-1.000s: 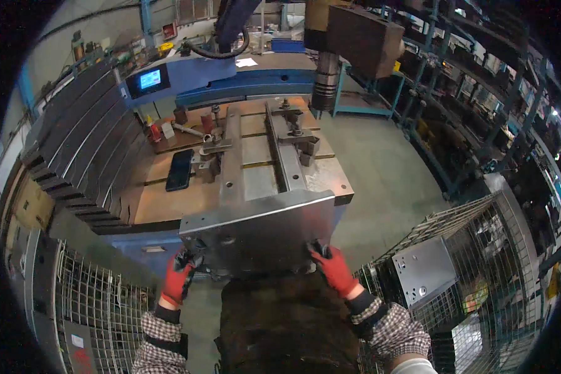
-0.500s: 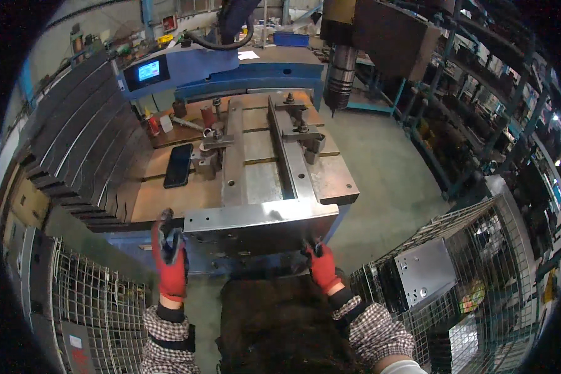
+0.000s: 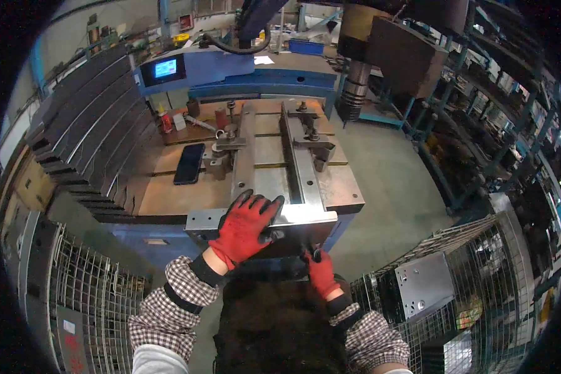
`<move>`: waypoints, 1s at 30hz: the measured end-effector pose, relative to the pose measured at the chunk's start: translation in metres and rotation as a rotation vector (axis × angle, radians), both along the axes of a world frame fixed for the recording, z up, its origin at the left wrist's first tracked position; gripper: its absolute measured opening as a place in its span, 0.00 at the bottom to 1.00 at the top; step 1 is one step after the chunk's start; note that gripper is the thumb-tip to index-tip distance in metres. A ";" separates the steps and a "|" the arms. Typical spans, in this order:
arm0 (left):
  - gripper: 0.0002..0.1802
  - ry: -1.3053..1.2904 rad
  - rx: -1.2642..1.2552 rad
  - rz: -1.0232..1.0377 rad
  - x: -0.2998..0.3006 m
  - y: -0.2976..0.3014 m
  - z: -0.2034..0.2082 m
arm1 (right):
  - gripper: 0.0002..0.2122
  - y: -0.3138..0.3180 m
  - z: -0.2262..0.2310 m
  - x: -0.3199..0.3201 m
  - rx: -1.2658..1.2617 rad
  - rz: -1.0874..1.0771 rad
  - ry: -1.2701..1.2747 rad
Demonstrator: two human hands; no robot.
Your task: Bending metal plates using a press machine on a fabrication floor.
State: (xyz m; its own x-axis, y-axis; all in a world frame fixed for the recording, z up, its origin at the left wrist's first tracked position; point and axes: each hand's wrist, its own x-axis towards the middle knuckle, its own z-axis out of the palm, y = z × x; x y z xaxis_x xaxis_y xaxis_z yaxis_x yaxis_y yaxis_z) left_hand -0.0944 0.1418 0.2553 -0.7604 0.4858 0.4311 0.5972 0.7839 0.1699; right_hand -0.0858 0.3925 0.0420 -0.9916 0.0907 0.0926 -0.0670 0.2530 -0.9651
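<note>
A long steel piece with a bright top flange (image 3: 302,215) and a dark front face lies crosswise at the near end of the machine table (image 3: 181,196). My left hand (image 3: 242,232), in a red glove with black fingertips, lies over this flange left of its middle. Its fingers reach across the top and the thumb is at the front face. My right hand (image 3: 321,269), gloved alike, is low before the right part of the front face, fingers curled. What they hold, if anything, is lost in the dark. Two long steel bars (image 3: 245,165) run back from the steel piece.
Clamps (image 3: 230,143) with bolts stand along the bars. A black phone (image 3: 189,164) lies on the table's left. The machine's spindle (image 3: 355,90) hangs at the back right. Wire baskets flank me; the right one (image 3: 480,274) holds a metal plate (image 3: 425,285). A lit screen (image 3: 166,68) is behind.
My left hand has moved right and up, from beside the steel piece's left end onto its top flange. The right hand stays near the front face, slightly lower. The whole view has shifted a little.
</note>
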 end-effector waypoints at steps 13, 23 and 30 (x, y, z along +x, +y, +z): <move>0.48 0.015 0.006 0.072 0.014 -0.009 0.001 | 0.19 0.146 0.388 -0.046 0.480 -0.014 0.992; 0.47 -0.014 0.015 0.076 0.011 -0.011 0.002 | 0.19 0.104 0.589 -0.107 0.817 -0.061 1.144; 0.45 0.029 0.035 0.088 0.012 -0.012 -0.004 | 0.20 0.099 0.598 -0.114 0.795 -0.069 1.143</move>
